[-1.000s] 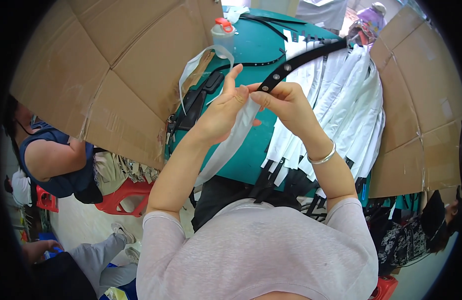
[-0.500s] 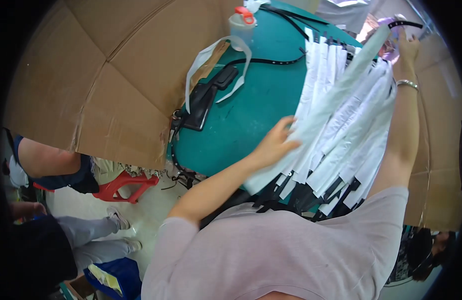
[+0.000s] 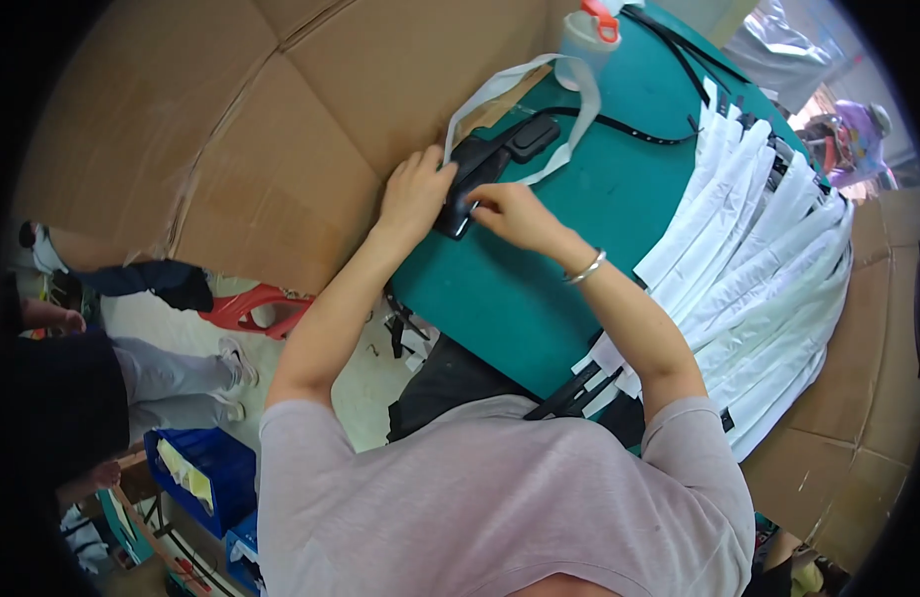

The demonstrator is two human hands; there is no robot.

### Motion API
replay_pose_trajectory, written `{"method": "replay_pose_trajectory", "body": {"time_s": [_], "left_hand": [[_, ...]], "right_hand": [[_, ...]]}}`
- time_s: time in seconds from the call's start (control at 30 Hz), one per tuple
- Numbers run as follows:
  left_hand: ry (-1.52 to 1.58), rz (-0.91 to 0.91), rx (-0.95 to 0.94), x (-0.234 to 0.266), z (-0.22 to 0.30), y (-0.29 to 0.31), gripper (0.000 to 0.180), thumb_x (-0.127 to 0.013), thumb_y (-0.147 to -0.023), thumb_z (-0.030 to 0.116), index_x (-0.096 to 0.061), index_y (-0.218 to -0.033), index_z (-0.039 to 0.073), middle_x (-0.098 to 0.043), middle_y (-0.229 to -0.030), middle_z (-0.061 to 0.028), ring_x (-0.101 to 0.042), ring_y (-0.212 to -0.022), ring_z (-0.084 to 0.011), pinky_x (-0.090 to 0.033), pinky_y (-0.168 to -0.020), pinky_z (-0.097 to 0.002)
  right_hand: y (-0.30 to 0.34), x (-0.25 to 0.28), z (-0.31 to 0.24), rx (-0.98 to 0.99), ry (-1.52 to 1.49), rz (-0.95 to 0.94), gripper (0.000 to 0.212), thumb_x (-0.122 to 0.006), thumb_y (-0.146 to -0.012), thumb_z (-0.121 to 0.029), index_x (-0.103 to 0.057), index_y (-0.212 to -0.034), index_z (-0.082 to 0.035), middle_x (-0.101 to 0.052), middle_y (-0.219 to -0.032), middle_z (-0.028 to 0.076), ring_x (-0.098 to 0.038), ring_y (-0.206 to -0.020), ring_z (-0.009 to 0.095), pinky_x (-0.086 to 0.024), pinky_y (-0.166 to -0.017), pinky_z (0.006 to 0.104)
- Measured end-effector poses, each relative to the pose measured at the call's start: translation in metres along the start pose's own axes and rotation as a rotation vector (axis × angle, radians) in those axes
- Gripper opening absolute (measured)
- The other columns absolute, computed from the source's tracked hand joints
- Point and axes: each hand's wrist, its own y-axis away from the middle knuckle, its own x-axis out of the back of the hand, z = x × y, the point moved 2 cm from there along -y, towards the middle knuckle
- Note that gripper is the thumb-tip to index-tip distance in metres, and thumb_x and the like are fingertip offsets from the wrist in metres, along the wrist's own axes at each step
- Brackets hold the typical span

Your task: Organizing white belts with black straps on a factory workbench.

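A black device [image 3: 463,206] with a dark, shiny face lies on the green table [image 3: 525,298] by the cardboard. A black belt [image 3: 624,127] with small studs or holes runs from it to the right. My left hand [image 3: 410,197] rests at the device's left edge, its fingers bent together over it. From the right, my right hand [image 3: 520,217] reaches over the device with thumb and fingers pinched; what lies between them is too small to make out. A white strip [image 3: 520,75] loops round behind the device.
Long white-wrapped strips [image 3: 748,249] lie fanned across the table's right side. A clear container [image 3: 584,60] with a red lid stands at the back. Tall cardboard [image 3: 231,129] borders the left, more cardboard [image 3: 828,398] the right. Behind the left cardboard is a red stool [image 3: 256,310].
My right hand has left the far end of the long white strip and come to the device. My left hand has moved off the strips to the device's left edge. The view has shifted.
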Motion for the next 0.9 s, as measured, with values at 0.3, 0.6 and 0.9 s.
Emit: {"method": "replay_pose_trajectory", "body": {"time_s": [0.3, 0.6, 0.9], "left_hand": [[0.547, 0.520, -0.134, 0.097, 0.023, -0.026, 0.012, -0.058, -0.079, 0.001, -0.063, -0.090, 0.004, -0.062, -0.102, -0.0103, -0.061, -0.091, -0.0264, -0.049, -0.077, -0.0348], [0.946, 1.551, 0.326, 0.346, -0.081, 0.304, 0.034, -0.051, -0.082, 0.011, -0.055, -0.106, -0.013, -0.058, -0.109, -0.0231, -0.062, -0.093, -0.0261, -0.050, -0.089, -0.0413], [-0.170, 1.332, 0.623, 0.440, -0.014, 0.419, 0.032, -0.048, -0.097, 0.021, -0.058, -0.107, -0.007, -0.060, -0.106, -0.0202, -0.061, -0.093, -0.0256, -0.053, -0.083, -0.0346]], "right_hand": [[0.021, -0.122, -0.094, -0.137, 0.242, -0.053, 0.035, -0.069, -0.075, -0.025, -0.054, -0.092, 0.003, -0.063, -0.086, 0.025, -0.064, -0.077, 0.038, -0.052, -0.066, 0.0461], [0.049, -0.126, -0.081, 0.006, 0.155, 0.207, 0.033, -0.071, -0.069, -0.027, -0.056, -0.082, -0.001, -0.063, -0.073, 0.019, -0.062, -0.067, 0.036, -0.049, -0.059, 0.0452], [0.041, -0.139, -0.065, -0.066, -0.238, 0.203, 0.021, -0.068, -0.077, -0.014, -0.052, -0.080, -0.001, -0.060, -0.074, 0.015, -0.059, -0.067, 0.026, -0.048, -0.057, 0.0380]]}}
